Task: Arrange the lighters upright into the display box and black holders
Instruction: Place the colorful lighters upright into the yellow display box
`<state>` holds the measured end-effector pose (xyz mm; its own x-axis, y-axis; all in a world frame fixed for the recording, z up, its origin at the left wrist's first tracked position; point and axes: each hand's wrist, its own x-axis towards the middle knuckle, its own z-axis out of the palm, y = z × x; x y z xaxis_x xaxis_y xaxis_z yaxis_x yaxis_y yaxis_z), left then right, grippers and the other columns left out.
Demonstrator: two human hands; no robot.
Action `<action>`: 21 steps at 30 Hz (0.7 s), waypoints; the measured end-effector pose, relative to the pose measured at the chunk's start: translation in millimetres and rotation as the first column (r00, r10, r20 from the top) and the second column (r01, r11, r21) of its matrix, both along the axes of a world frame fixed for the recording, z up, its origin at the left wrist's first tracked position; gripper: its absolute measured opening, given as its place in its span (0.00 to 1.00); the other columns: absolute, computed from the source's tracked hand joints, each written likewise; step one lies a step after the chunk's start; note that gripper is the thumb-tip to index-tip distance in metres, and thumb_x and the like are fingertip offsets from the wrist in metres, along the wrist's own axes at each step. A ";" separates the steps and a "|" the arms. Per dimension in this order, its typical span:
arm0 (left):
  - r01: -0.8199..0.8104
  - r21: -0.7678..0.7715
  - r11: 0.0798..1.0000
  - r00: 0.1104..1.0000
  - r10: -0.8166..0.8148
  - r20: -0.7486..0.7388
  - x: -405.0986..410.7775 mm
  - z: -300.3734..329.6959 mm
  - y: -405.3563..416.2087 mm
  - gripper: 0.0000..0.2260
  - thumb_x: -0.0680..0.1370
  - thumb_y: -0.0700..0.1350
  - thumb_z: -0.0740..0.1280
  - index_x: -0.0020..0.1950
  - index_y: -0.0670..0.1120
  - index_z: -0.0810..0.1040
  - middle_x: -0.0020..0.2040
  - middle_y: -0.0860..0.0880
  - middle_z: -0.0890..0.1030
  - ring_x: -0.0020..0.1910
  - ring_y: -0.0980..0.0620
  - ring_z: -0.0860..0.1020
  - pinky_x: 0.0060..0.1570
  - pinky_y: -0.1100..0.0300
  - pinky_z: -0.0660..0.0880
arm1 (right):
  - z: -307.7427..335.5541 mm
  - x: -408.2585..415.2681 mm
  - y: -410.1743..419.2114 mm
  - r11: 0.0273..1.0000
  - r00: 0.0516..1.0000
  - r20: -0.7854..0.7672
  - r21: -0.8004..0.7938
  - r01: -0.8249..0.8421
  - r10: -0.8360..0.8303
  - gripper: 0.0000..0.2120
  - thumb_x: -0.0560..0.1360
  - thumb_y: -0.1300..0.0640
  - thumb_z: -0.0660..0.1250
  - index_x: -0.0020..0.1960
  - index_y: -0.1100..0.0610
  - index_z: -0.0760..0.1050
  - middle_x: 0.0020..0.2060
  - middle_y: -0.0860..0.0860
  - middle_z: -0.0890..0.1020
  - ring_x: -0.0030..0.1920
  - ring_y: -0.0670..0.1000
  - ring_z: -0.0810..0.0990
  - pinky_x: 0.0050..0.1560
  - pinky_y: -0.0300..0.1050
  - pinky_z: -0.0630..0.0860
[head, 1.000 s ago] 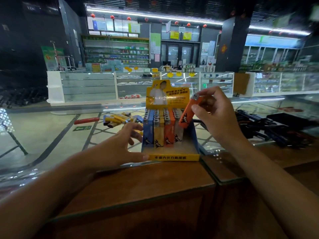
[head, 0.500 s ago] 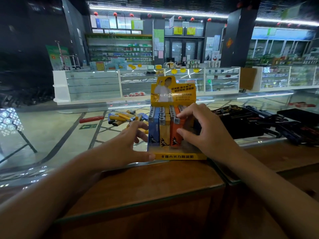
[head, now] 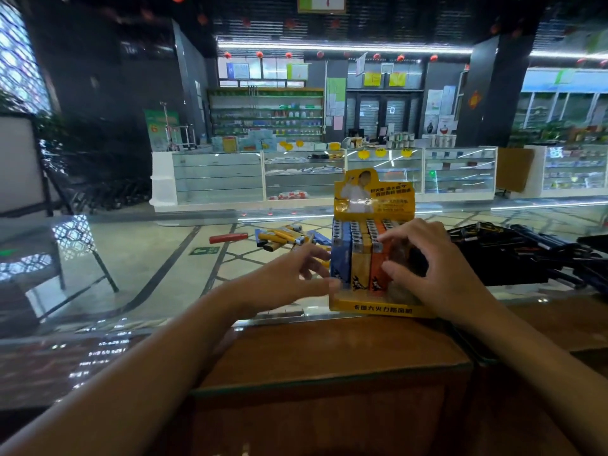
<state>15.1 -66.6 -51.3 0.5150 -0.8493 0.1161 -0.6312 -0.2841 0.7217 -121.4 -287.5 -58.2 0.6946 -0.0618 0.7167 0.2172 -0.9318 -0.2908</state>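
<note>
On the counter [head: 329, 353], box: my display box [head: 378, 309] holds upright blue, yellow and orange rows.
Right hand [head: 437, 271]: fingers curled on the orange lighter [head: 378, 264], seating it.
Left hand [head: 289, 278]: spread, beside the box.
Left to do: loose lighters [head: 283, 240] behind; black holders [head: 513, 258] unfilled, I judge.

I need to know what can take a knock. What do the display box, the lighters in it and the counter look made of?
Display box: printed card, probably; thin yellow walls and a tall folded back panel.
Lighters: seemingly plastic bodies in blue, yellow and orange, with pale metal-looking tops.
Counter: brown wood or wood-look top with a slight sheen; a reflective glass-like sheet lies beyond it.
</note>
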 end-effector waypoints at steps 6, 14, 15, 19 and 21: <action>-0.204 -0.247 0.947 0.975 0.174 -0.137 13.2 4.1 3.9 0.12 0.82 0.51 0.63 0.63 0.48 0.76 0.53 0.50 0.81 0.51 0.57 0.79 0.46 0.59 0.73 | 5.1 -8.9 11.4 0.999 0.992 0.116 -0.010 0.040 -0.039 0.13 0.75 0.47 0.62 0.60 0.46 0.74 0.51 0.43 0.73 0.54 0.45 0.67 0.53 0.38 0.65; -0.444 -0.324 0.835 0.892 0.445 -0.076 62.5 6.5 -4.2 0.18 0.81 0.48 0.66 0.70 0.46 0.72 0.60 0.45 0.79 0.54 0.50 0.78 0.53 0.53 0.77 | 7.0 5.3 49.9 0.964 0.999 0.013 -0.260 0.046 -0.044 0.21 0.74 0.43 0.60 0.63 0.48 0.76 0.59 0.45 0.73 0.62 0.48 0.66 0.56 0.39 0.57; -0.465 -0.298 0.834 0.879 0.474 -0.045 67.8 6.8 -5.8 0.21 0.80 0.50 0.67 0.71 0.46 0.71 0.62 0.44 0.78 0.56 0.48 0.77 0.57 0.50 0.77 | 5.0 8.5 52.2 0.959 0.998 0.000 -0.277 0.055 -0.058 0.21 0.74 0.42 0.61 0.64 0.48 0.76 0.60 0.45 0.73 0.64 0.49 0.66 0.59 0.40 0.56; -0.516 -0.076 0.853 0.839 0.521 0.158 85.3 5.7 -19.3 0.31 0.77 0.62 0.66 0.76 0.52 0.64 0.75 0.42 0.64 0.72 0.37 0.65 0.68 0.40 0.67 | -5.6 15.6 52.8 0.948 0.996 -0.024 -0.309 0.076 -0.087 0.23 0.74 0.38 0.62 0.65 0.46 0.75 0.65 0.46 0.70 0.68 0.51 0.62 0.66 0.50 0.58; -0.504 0.071 0.861 0.842 0.472 0.262 91.8 4.2 -30.9 0.33 0.77 0.66 0.63 0.78 0.56 0.60 0.78 0.43 0.58 0.74 0.34 0.59 0.69 0.39 0.63 | -7.6 17.4 49.7 0.948 0.996 -0.034 -0.312 0.071 -0.085 0.25 0.73 0.34 0.61 0.65 0.45 0.74 0.66 0.47 0.70 0.69 0.52 0.61 0.66 0.52 0.58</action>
